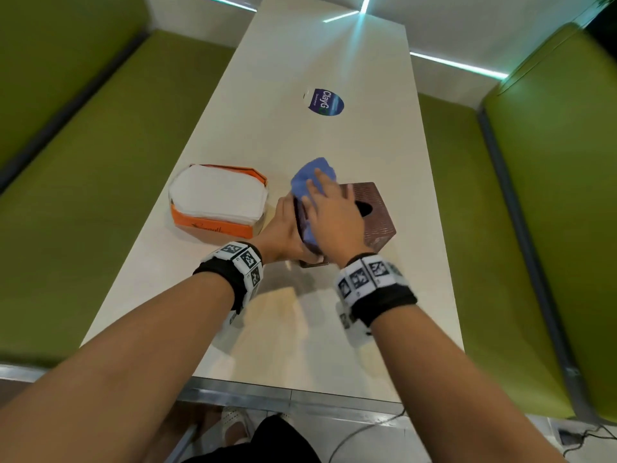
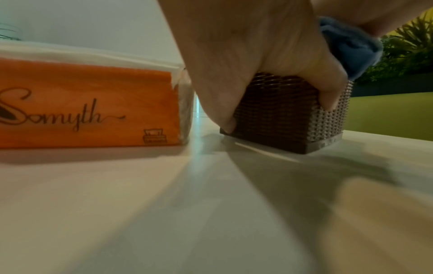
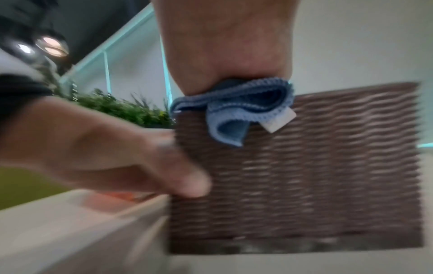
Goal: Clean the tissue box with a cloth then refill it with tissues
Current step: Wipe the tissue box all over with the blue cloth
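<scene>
Brown woven tissue box (image 1: 374,208), left hand (image 1: 283,228) gripping it, right hand (image 1: 334,212) flat on blue cloth (image 1: 309,178)

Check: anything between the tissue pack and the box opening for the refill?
The right hand presses the blue cloth on the tissue box top, between the tissue pack and the opening. Left hand grips the box's side.

Tissue box (image 1: 374,208) — brown woven wicker texture; cloth (image 1: 309,177) — soft blue microfibre; table (image 1: 300,95) smooth, glossy.
</scene>
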The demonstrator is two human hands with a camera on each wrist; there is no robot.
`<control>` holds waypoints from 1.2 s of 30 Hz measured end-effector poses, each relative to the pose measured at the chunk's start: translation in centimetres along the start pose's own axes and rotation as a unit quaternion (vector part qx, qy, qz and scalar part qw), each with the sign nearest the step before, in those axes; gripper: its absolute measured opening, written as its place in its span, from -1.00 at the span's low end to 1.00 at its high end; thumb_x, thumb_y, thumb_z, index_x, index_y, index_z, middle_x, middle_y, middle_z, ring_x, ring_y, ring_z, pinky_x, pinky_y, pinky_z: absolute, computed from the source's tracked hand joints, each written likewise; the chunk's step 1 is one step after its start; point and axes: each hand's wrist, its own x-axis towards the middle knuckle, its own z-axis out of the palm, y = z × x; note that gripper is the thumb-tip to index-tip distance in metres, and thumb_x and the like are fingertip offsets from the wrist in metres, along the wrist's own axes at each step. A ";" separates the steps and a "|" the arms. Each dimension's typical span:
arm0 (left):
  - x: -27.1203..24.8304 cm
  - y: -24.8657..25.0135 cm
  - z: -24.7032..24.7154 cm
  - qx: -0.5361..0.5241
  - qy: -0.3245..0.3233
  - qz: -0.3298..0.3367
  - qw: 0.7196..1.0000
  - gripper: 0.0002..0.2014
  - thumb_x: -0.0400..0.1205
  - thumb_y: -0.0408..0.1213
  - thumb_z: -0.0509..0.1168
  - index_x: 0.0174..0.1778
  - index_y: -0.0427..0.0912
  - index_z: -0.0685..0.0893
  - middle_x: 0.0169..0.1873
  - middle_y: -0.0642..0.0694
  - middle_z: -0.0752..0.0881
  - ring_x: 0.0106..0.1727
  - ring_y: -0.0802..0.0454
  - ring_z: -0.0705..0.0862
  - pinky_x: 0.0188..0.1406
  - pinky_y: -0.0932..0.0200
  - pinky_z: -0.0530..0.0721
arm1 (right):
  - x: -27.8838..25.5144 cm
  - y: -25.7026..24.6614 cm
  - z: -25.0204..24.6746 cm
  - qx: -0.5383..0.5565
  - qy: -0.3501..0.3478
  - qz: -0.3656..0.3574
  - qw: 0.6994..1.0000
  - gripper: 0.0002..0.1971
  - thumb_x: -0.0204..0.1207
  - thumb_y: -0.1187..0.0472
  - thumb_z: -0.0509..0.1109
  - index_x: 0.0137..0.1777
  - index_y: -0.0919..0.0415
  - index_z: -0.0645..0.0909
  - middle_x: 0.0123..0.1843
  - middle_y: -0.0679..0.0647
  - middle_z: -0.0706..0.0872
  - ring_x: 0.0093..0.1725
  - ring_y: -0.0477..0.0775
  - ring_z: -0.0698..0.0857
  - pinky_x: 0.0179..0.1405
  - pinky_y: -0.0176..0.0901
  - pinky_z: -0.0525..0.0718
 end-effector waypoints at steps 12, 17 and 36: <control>-0.6 0.2 0.4 -0.036 -0.027 -0.036 0.998 -0.10 0.48 -0.14 0.26 0.67 -0.36 -0.03 0.64 -0.25 0.15 0.65 -0.17 0.23 0.36 0.42 0.18 | -3.9 -3.8 0.2 0.083 0.041 0.014 0.996 -0.55 0.75 0.13 0.06 0.60 0.21 0.34 0.74 0.10 0.09 0.68 0.22 0.16 0.67 0.16 -0.05; -0.4 0.5 0.3 -0.025 0.001 -0.004 1.000 0.24 0.25 -0.12 0.64 0.65 -0.32 -0.07 0.51 -0.24 0.20 0.52 0.02 0.24 0.47 0.30 0.20 | -2.6 2.2 0.2 -0.017 0.022 0.062 0.998 -0.45 0.68 0.16 0.17 0.66 0.10 0.18 0.75 0.11 -0.02 0.70 0.20 0.07 0.64 0.26 0.01; -0.9 3.1 -1.7 -0.190 -0.027 -0.057 0.980 -0.13 0.49 -0.05 0.53 0.66 0.00 0.21 0.35 0.07 0.55 0.45 0.01 0.55 0.30 0.18 0.61 | -6.2 10.6 -2.9 0.605 0.017 0.264 0.751 -0.61 0.70 -0.05 0.18 0.06 0.27 0.67 0.09 0.39 0.74 0.06 0.34 0.73 0.12 0.30 0.69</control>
